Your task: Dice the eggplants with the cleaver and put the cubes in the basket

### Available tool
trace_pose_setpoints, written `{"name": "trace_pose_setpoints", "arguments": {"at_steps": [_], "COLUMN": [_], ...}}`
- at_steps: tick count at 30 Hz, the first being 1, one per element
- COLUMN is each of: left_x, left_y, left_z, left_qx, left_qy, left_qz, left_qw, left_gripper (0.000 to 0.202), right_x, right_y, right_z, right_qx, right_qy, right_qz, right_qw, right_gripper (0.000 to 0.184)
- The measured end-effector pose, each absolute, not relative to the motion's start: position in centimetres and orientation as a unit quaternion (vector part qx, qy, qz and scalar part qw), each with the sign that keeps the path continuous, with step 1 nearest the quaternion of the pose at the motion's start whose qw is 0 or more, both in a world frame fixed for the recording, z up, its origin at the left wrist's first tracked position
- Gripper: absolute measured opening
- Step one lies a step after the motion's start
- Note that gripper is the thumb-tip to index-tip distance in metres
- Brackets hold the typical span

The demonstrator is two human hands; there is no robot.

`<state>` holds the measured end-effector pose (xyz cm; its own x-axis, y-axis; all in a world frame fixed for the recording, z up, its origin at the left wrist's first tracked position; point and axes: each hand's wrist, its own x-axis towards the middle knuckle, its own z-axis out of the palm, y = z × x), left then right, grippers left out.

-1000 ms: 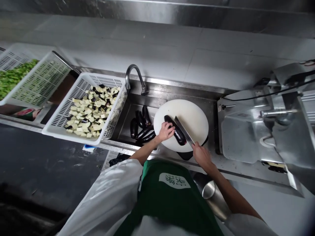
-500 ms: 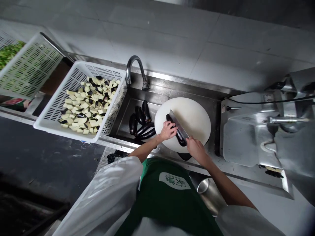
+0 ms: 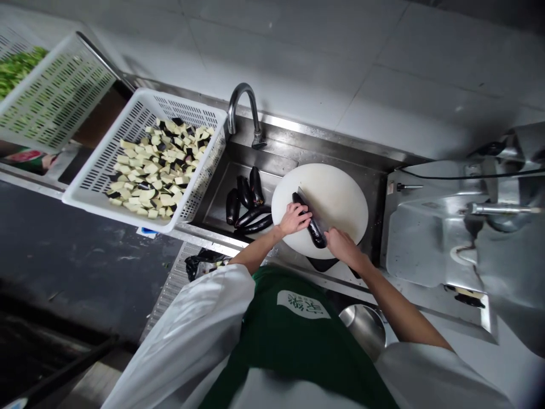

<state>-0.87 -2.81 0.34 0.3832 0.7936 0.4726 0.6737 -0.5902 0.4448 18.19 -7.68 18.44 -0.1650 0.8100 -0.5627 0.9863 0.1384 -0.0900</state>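
A dark purple eggplant (image 3: pixel 314 230) lies on a round white cutting board (image 3: pixel 336 193) set over the sink. My left hand (image 3: pixel 293 218) presses down on the eggplant's far half, fingers curled over it. In my right hand (image 3: pixel 340 248) is the handle of a cleaver (image 3: pixel 305 200), whose blade runs lengthwise along the eggplant. Several whole eggplants (image 3: pixel 247 203) lie in the sink basin to the left of the board.
A white slotted basket (image 3: pixel 106 170) of cut eggplant chunks rests on the sink's left edge. Another basket (image 3: pixel 55 96) with green vegetables sits further left. A faucet (image 3: pixel 244 108) stands behind the sink. A steel machine (image 3: pixel 468 227) is at right; a metal pot (image 3: pixel 366 326) stands below.
The cleaver has moved from beside the eggplant to lie along it, and my right hand has come closer to the board. The view has tilted down slightly.
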Motion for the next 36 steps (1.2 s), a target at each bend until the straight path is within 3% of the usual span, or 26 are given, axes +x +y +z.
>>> {"name": "trace_pose_setpoints", "arguments": {"at_steps": [13, 21, 31, 36], "left_x": [-0.2, -0.8, -3.2, -5.4], "left_y": [-3.8, -4.0, -6.2, -8.5], "left_z": [0.6, 0.6, 1.6, 1.5], "left_qx": [0.817, 0.817, 0.812, 0.821], "left_qy": [0.448, 0.448, 0.464, 0.459], "left_qz": [0.350, 0.345, 0.333, 0.310], "left_qw": [0.097, 0.109, 0.120, 0.135], "left_gripper": [0.029, 0.027, 0.026, 0.038], "right_x": [19.2, 18.7, 26.4, 27.8], "right_y": [-10.7, -10.7, -20.6, -22.8], "right_z": [13.4, 13.5, 12.2, 12.9], "right_qx": [0.653, 0.653, 0.655, 0.649], "right_qy": [0.709, 0.711, 0.678, 0.682], "right_qz": [-0.207, -0.216, -0.256, -0.257], "right_qw": [0.169, 0.145, 0.214, 0.217], "right_gripper": [0.038, 0.041, 0.038, 0.037]}}
